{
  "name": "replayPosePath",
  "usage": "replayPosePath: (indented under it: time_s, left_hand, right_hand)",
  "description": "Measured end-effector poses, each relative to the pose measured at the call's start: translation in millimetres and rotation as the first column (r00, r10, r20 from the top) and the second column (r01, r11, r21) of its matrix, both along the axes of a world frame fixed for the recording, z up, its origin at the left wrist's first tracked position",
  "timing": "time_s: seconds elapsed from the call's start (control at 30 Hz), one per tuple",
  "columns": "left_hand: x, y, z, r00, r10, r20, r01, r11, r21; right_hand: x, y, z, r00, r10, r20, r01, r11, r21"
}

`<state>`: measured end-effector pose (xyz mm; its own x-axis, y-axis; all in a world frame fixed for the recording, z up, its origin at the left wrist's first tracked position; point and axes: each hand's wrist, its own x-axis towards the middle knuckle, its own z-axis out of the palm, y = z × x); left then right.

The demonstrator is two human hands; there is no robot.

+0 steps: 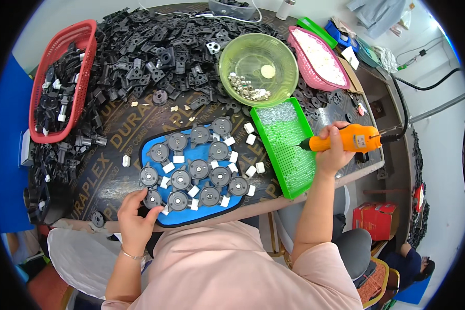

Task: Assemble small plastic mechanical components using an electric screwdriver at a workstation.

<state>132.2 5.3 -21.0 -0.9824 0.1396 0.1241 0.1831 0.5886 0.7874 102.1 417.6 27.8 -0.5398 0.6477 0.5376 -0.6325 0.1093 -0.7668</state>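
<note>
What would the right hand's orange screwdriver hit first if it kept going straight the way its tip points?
The right hand aims the orange electric screwdriver leftward over the green tray. Straight on, its tip would probably meet the small screws lying in that tray first, though its height above them is unclear.
</note>
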Motion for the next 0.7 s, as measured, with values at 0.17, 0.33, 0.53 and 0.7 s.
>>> replayPosePath:
  time_s: [0.17,0.33,0.53,0.7]
  left_hand:
    - [0.9,1.2,-3.0,0.999,0.016,-0.045,-0.016,1.0,-0.008]
    - [-1.9,3.6,1.9,0.997,0.005,-0.082,-0.007,1.0,-0.024]
    - [-1.5,-0.1,2.0,0.996,0.013,-0.093,-0.013,1.0,0.001]
    - [-5.1,4.0,8.5,1.0,0.008,0.025,-0.01,0.996,0.086]
  right_hand:
    - [-0.3,2.8,4.0,1.0,0.021,0.007,-0.021,1.0,-0.008]
    - [10.1,-7.9,27.0,0.995,0.099,-0.006,-0.098,0.995,0.024]
    - [-5.6,-142.0,53.5,0.764,0.64,-0.083,-0.641,0.767,0.011]
    - [-21.5,-218.5,36.6,0.621,0.784,-0.004,-0.784,0.62,0.028]
